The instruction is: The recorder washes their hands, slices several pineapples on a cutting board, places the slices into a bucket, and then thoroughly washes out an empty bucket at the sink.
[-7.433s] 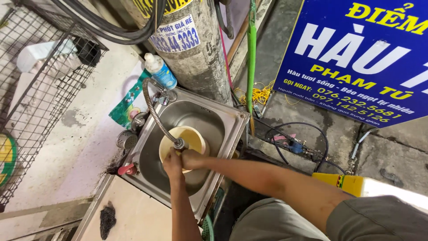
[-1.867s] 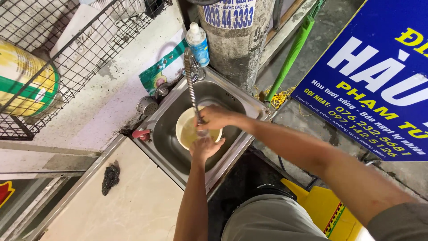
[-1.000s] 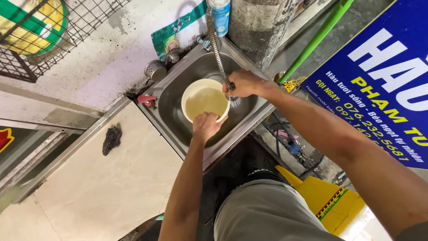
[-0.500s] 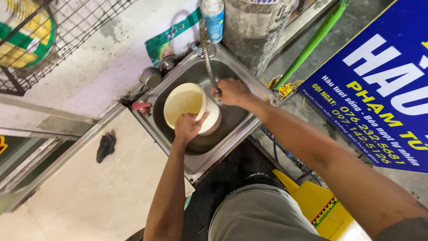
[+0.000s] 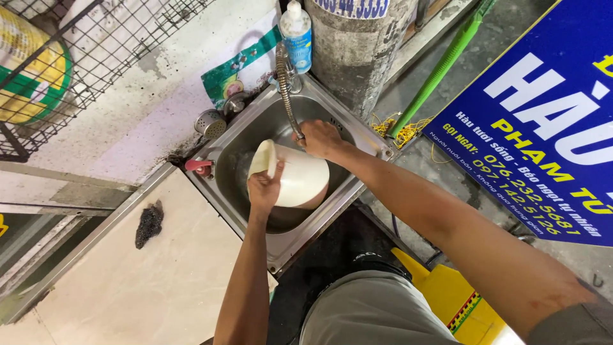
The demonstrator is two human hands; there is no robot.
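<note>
A cream plastic bowl is tipped on its side inside a small steel sink, its opening facing left. My left hand grips the bowl's rim from the near side. My right hand is closed around the lower end of the flexible metal faucet hose, just above the bowl. Whether water is running cannot be made out.
A white and blue soap bottle stands behind the sink by a concrete pole. A green packet, a perforated metal cup, a dark scrubber on the pale counter, a wire cage, a green pole and a blue sign surround it.
The bowl has gone from lying open-side up to standing tilted on its side. My left hand turned it by the rim. My right hand stays on the faucet hose end.
</note>
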